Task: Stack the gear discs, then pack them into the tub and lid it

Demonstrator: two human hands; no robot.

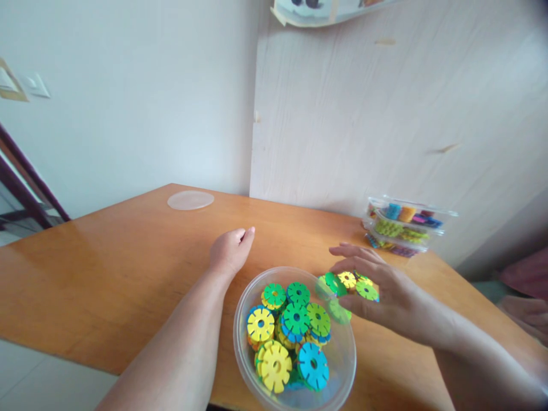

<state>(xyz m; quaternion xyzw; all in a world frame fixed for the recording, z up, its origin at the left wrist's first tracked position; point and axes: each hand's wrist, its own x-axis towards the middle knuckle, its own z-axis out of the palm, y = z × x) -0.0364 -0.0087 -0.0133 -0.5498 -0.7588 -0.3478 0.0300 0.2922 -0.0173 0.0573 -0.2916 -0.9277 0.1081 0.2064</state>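
A round clear plastic tub (351,365) stands at the table's near edge. Inside it lie stacked notched plastic discs, among them a yellow disc (275,366), a blue disc (313,366) and a green disc (296,318). My left hand (231,250) rests as a fist on the table behind the tub, thumb on top; nothing shows in it, though its curled fingers are mostly hidden. To the tub's right, my right hand (377,282) hovers with fingers apart over loose discs (367,290), partly covering them. Whether it touches any is unclear.
Stacked clear boxes (405,225) of colourful pieces stand at the back right. A round translucent lid (190,200) lies at the back left of the wooden table (107,268). Walls rise behind. At the far right edge, part of another person's hand (528,311) shows.
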